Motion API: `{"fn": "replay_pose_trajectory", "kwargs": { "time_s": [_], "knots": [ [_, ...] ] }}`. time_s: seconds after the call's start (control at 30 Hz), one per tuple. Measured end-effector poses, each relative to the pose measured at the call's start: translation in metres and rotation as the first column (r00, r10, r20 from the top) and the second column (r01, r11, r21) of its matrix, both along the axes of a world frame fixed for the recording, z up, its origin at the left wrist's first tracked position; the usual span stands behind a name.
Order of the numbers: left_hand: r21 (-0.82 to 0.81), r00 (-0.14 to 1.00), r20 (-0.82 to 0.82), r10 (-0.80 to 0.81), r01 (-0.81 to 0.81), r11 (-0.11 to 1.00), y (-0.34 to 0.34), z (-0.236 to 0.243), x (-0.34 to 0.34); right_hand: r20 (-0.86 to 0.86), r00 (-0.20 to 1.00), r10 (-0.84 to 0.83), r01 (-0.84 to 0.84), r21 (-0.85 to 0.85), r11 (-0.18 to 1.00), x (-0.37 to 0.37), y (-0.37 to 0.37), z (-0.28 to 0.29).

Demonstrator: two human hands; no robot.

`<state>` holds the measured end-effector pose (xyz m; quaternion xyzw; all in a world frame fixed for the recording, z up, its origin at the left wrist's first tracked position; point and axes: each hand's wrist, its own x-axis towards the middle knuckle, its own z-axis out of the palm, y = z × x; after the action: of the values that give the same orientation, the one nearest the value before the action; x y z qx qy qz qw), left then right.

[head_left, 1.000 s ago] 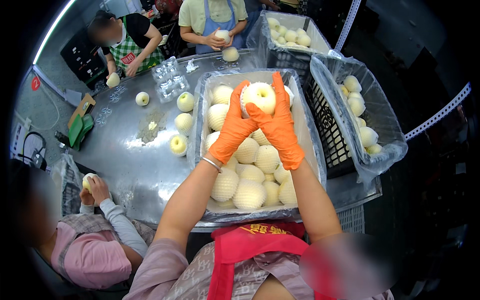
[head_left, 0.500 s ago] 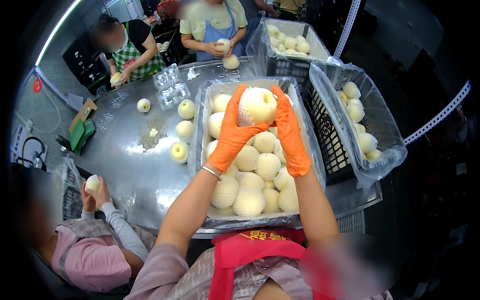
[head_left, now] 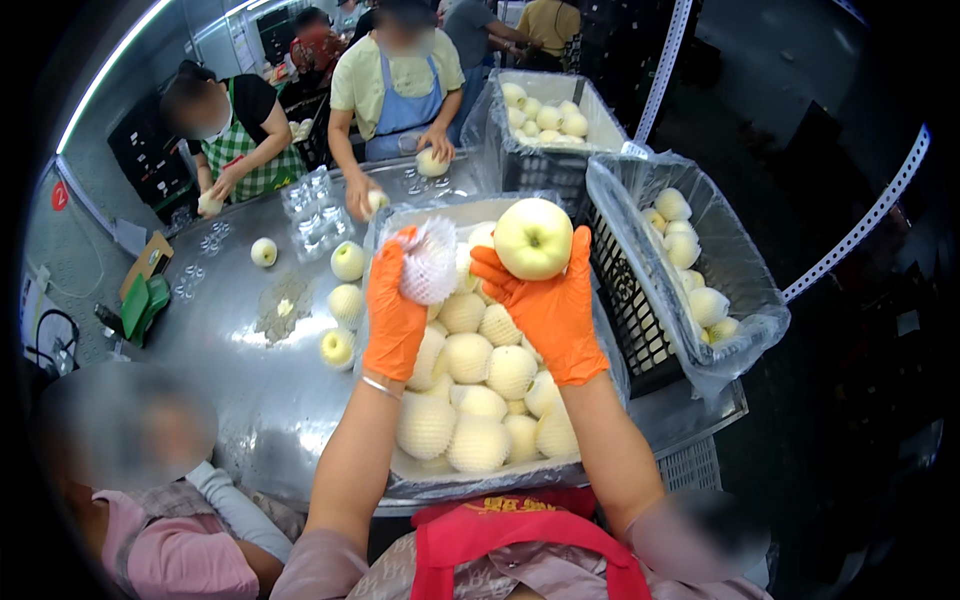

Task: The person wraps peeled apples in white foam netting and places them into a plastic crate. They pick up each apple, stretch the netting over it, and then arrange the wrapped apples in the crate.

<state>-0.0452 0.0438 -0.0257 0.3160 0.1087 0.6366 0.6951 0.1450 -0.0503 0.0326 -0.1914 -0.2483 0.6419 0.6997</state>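
Note:
A bare pale yellow apple rests in my right hand, its orange-gloved fingers curled under and beside it. My left hand, gloved the same, pinches an empty white foam net sleeve, held apart from the fruit. Both hands are raised over a plastic-lined crate directly in front of me. In the crate lie many apples in foam nets, heaped in layers. Part of the far heap is hidden behind my hands.
Left on the metal table are loose apples, a clear moulded tray and a green object. Two lined crates of fruit stand behind and right, one being a black crate. Co-workers stand across the table; another person is at left.
The foam net has come off the apple into my left hand. My hands have moved apart, the apple staying in my right. Across the table, a co-worker's hand now reaches toward another fruit.

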Motion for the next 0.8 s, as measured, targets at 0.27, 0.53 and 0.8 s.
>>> {"fn": "replay_pose_trajectory", "kwargs": {
  "time_s": [0.27, 0.53, 0.8],
  "knots": [
    [0.213, 0.842, -0.515, 0.158, -0.053, 0.976, -0.030, 0.037, 0.011, -0.087, 0.960, 0.268, -0.262, 0.071, 0.962, 0.011, -0.002, -0.007],
    [0.303, 0.794, -0.602, -0.082, 0.322, 0.897, -0.044, 0.037, 0.019, 0.208, 0.899, 0.386, -0.393, -0.007, 0.920, 0.014, 0.002, -0.029],
    [0.115, 0.829, -0.529, -0.184, 0.285, 0.951, -0.041, 0.038, 0.016, 0.661, 0.313, -0.681, 0.463, 0.520, 0.718, 0.002, 0.007, -0.017]
  ]
}}
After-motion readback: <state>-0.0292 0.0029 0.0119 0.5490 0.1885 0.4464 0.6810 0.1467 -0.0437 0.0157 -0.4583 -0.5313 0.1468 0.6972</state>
